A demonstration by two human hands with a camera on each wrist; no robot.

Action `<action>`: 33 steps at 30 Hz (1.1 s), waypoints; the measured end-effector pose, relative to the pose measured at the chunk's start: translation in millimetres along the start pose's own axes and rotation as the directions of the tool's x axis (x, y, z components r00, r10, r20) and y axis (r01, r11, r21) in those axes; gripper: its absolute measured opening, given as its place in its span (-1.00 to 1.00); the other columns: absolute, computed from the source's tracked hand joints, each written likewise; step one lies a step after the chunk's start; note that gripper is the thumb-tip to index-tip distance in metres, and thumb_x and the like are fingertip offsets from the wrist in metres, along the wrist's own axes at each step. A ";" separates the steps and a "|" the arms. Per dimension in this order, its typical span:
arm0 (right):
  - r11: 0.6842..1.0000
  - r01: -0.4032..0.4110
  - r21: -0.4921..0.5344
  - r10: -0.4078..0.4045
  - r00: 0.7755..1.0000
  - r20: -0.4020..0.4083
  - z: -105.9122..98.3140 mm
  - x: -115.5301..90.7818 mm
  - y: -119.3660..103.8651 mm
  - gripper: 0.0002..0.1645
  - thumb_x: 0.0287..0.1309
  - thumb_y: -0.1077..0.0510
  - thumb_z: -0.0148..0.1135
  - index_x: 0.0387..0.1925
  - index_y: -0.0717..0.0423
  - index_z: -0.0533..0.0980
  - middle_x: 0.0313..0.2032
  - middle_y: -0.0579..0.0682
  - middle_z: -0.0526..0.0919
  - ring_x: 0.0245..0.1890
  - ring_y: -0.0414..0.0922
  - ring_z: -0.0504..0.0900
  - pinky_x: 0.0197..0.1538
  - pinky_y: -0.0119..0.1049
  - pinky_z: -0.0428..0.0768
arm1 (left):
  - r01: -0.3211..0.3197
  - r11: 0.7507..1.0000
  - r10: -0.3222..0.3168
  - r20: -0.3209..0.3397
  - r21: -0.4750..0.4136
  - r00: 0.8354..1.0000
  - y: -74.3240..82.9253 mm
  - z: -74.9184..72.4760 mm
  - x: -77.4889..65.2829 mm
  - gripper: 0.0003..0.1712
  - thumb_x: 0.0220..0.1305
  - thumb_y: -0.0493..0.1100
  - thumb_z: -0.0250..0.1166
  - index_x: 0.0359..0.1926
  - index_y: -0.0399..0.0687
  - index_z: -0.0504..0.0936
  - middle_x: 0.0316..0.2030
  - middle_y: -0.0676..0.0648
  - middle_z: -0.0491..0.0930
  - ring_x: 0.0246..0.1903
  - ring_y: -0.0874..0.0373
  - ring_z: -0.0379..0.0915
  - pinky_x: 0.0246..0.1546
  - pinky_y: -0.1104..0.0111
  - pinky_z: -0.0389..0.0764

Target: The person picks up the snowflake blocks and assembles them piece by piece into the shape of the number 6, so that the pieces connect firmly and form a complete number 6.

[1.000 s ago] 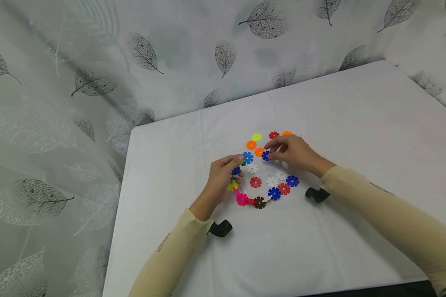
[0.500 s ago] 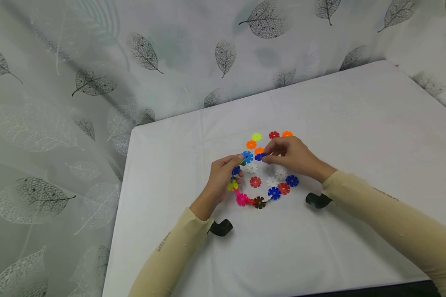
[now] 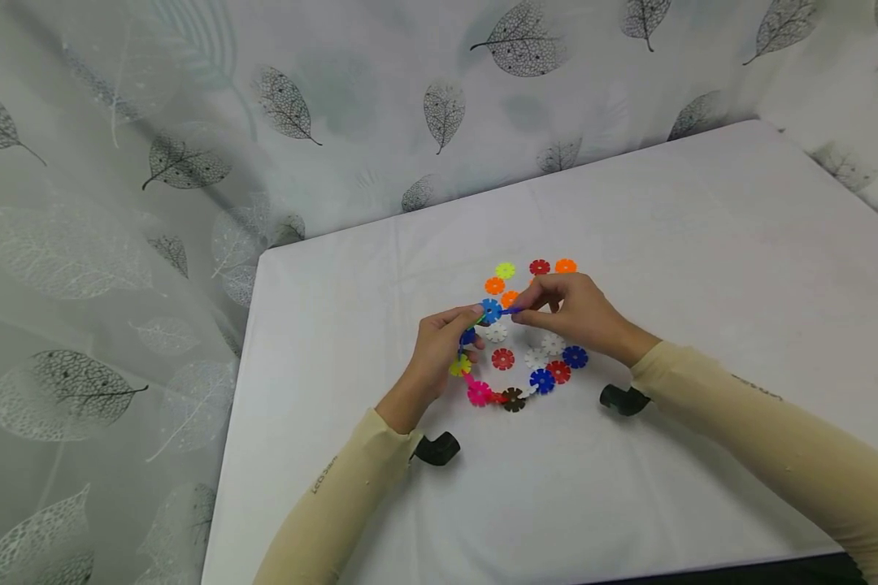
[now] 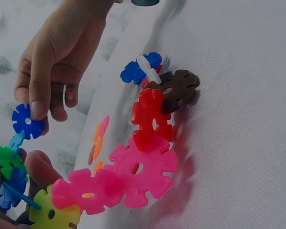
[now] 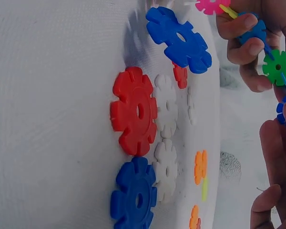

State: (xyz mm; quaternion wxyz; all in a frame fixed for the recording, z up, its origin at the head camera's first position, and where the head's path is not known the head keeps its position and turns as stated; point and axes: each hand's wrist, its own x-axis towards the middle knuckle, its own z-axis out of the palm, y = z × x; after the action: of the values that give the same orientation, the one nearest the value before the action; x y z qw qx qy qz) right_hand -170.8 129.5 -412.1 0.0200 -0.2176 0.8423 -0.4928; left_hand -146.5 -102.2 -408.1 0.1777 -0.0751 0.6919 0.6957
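My left hand (image 3: 439, 353) grips a chain of slotted flower-shaped plastic discs near its upper end, by the green disc (image 4: 10, 163). A light blue disc (image 3: 491, 309) stands out past the thumb at that end. Between thumb and fingers, my right hand (image 3: 578, 313) pinches a dark blue disc (image 4: 27, 121), turned edge-on in the head view. The two blue discs meet at their rims; how deep the slots sit I cannot tell. Down from the left hand the chain runs through a yellow disc (image 4: 52, 212), pink discs (image 4: 142, 169), a red disc (image 4: 153, 119) and a brown disc (image 4: 181, 86).
Loose discs lie on the white-clothed table (image 3: 336, 341): a red disc (image 3: 502, 359) inside the chain's curve, a dark blue disc (image 3: 575, 357) to the right, an orange disc (image 3: 494, 286) and a yellow disc (image 3: 506, 270) farther back. A leaf-print curtain (image 3: 366, 106) hangs behind.
My right hand has moved left with the dark blue disc and turned it edge-on against the light blue disc. The left hand and chain have shifted very slightly right.
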 end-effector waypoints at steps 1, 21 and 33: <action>1.000 0.015 -0.001 -0.015 1.000 -0.002 0.2 -0.3 -0.3 -0.86 0.11 0.17 0.54 -0.30 0.00 0.69 -0.25 -0.17 0.75 -0.24 -0.15 0.62 -0.28 -0.25 0.55 | -0.002 1.000 0.002 0.003 -0.001 1.000 0.1 0.0 -0.2 -0.60 0.46 0.02 0.26 0.12 -0.13 0.71 -0.10 -0.09 0.68 -0.44 0.13 0.54 -0.47 0.44 0.62; 0.975 0.202 -0.095 -0.212 0.971 -0.114 4.3 -6.0 -0.4 -0.83 0.02 0.27 0.57 -0.32 0.02 0.75 -0.36 -0.22 0.77 -0.30 -0.21 0.67 -0.24 -0.08 0.55 | -0.045 0.998 0.045 0.000 -0.033 0.999 -1.4 14.9 -3.3 -0.60 0.50 0.03 0.21 0.12 -0.13 0.72 -0.14 -0.14 0.71 -0.48 0.15 0.52 -0.44 0.45 0.61; 0.986 0.156 -0.054 -0.158 0.987 -0.023 3.1 -6.6 1.6 -0.82 0.10 0.20 0.53 -0.22 -0.06 0.78 -0.23 -0.24 0.74 -0.15 -0.21 0.65 -0.19 -0.13 0.53 | -0.017 1.000 0.019 0.111 -0.024 0.994 -0.3 6.1 -2.1 -0.55 0.52 0.01 0.14 0.21 -0.17 0.65 -0.13 -0.14 0.72 -0.41 0.08 0.60 -0.26 0.34 0.70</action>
State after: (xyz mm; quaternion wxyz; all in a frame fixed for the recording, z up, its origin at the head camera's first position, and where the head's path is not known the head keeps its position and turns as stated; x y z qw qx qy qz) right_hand -164.6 130.2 -416.2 -0.0361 -0.2769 0.8353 -0.4736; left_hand -143.6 -96.4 -407.4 0.2088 -0.0321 0.6737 0.7082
